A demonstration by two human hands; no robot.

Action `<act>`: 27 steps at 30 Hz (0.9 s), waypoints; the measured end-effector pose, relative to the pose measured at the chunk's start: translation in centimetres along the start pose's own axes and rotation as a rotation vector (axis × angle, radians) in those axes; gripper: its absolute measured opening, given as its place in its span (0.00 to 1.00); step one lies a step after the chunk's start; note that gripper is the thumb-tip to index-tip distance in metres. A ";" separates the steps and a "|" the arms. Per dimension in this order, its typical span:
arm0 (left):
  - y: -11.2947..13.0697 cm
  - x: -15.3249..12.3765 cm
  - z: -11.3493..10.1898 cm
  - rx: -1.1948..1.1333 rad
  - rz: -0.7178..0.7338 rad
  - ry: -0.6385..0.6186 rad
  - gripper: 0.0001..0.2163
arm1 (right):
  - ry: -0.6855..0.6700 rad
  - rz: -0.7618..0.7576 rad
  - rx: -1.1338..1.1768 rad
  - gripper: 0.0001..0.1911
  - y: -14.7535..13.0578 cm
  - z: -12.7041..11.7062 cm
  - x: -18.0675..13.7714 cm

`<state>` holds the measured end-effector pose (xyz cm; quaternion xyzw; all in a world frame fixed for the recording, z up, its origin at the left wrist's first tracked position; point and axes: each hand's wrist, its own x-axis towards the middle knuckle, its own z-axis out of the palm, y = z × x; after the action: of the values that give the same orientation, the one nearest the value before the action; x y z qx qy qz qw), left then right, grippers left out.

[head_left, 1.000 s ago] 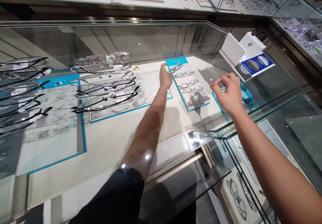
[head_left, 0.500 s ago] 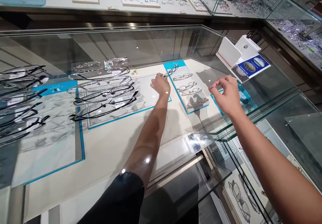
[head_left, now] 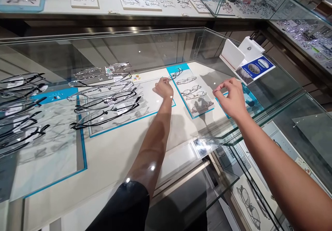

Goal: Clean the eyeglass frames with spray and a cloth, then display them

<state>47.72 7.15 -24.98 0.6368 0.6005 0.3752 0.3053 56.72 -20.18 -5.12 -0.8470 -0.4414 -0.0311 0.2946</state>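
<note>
My left hand (head_left: 164, 88) is inside the glass display case, seen through its top, with the fingers curled closed. A thin dark pair of eyeglasses (head_left: 176, 74) sticks out to the right from its fingertips, over the upper edge of a blue-and-white display card (head_left: 184, 103). Several thin-framed eyeglasses (head_left: 190, 80) lie on that card in a column. Over the right part of the case is my right hand (head_left: 230, 97), its thumb and fingers bent together in a loose pinch; nothing shows between them.
Rows of eyeglasses (head_left: 105, 101) sit on the glass top at left. A white and blue box display (head_left: 255, 68) stands at the back right. A lower glass case (head_left: 249, 206) holds more eyeglasses at bottom right. Glass edges (head_left: 275, 109) run beside my right arm.
The whole view has shifted slightly, so things appear a little further left. Both hands keep almost the same pose and place over the cards.
</note>
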 end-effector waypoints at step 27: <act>0.4 -0.1 -0.5 -0.024 0.117 -0.111 0.05 | 0.022 0.002 0.037 0.06 -0.3 0.2 0.0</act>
<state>47.54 6.95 -24.41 0.6868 0.5398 0.3639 0.3232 56.43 -20.00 -5.13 -0.8415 -0.4377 -0.0322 0.3150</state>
